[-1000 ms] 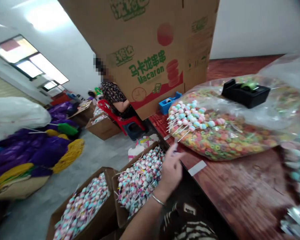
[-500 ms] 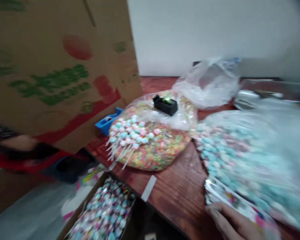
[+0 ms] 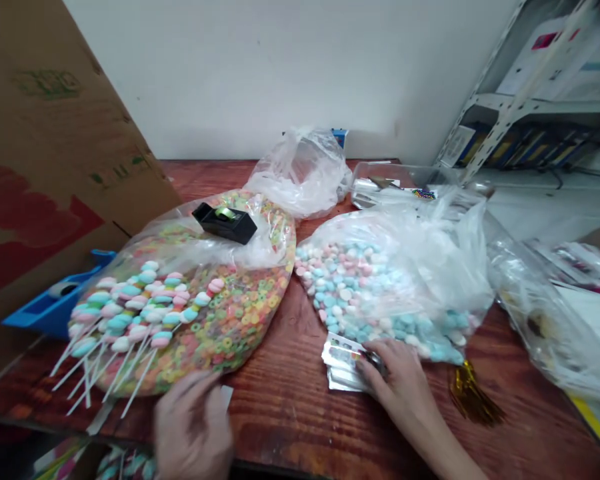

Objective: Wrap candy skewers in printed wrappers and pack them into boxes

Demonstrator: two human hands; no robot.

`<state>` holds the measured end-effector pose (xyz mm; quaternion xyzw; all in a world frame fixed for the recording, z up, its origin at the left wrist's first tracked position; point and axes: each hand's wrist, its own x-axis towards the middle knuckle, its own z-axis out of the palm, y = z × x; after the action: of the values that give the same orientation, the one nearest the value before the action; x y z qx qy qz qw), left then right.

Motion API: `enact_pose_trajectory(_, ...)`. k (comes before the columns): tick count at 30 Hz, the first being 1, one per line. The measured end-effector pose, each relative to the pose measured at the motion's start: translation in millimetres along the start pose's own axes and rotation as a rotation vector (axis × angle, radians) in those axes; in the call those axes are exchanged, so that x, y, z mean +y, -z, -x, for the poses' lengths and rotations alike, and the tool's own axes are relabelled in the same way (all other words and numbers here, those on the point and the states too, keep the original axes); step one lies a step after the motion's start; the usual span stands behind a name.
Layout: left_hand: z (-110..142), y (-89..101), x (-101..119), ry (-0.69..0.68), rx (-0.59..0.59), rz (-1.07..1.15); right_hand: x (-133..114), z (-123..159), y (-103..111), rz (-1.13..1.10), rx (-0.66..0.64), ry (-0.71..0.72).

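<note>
My right hand [image 3: 393, 373] rests on a stack of silver packets [image 3: 343, 363], thumb and fingers closed around a small dark shiny object [image 3: 375, 361] whose kind I cannot make out. Behind it lies a clear bag of pink, white and blue sweets [image 3: 355, 283]. My left hand [image 3: 193, 427], smeared by motion, is at the table's front edge, with its fingers partly bent. Just beyond it is a large bag of coloured ring cereal [image 3: 235, 320], topped by striped marshmallow sticks [image 3: 153, 310] and a black tape dispenser [image 3: 225, 223].
A blue tape dispenser [image 3: 55, 310] stands by a tall cardboard box [image 3: 80, 133] on the left. Behind are a crumpled clear bag [image 3: 300, 177] and a clear plastic tray [image 3: 405, 177]. A gold tassel [image 3: 475, 393] lies at right. Metal shelving [image 3: 510, 107] rises at the far right.
The view has swung right and toward the table. The printed silvery packet held at lower right is out of my grasp; my right hand is on the stack. My left hand has come into view.
</note>
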<state>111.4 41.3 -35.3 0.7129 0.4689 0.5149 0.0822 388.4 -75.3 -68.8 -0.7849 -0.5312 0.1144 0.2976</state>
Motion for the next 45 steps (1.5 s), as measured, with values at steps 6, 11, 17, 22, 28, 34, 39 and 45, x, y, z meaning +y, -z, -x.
enact_pose_trajectory(6,23.8,-92.4,45.5,0.174,-0.496,0.296,-15.4,-19.9,-14.6,0.061,-0.015,-0.003)
enact_pose_trajectory(11,36.5,-111.7,53.4,0.486,-0.677,0.449,-16.0,-20.0,-14.2,0.036,-0.006,-0.017)
enact_pose_trajectory(17,47.1,-117.9,56.9,0.523,-0.705,0.529,-23.0,-18.6,-19.4,-0.113,-0.004,-0.036)
enact_pose_trajectory(22,53.6,-121.9,55.1,0.459,-0.715,0.529,-21.4,-23.0,-19.2,-0.338,0.069,-0.116)
enact_pose_trajectory(28,45.0,-120.8,56.1,0.262,-0.757,0.447,-14.1,-17.0,-3.5,-0.811,0.164,-0.254)
enact_pose_trajectory(34,34.7,-118.3,58.4,0.047,-0.875,0.424,-13.9,-4.4,28.9,-1.204,0.273,-0.335)
enact_pose_trajectory(39,21.0,-106.2,88.5,0.182,-0.898,0.581,-29.6,-4.2,53.4,-0.811,0.357,0.013)
enact_pose_trajectory(45,12.6,-106.6,131.0,1.075,-0.854,1.244,-33.0,-0.8,42.2,-0.347,0.298,0.238)
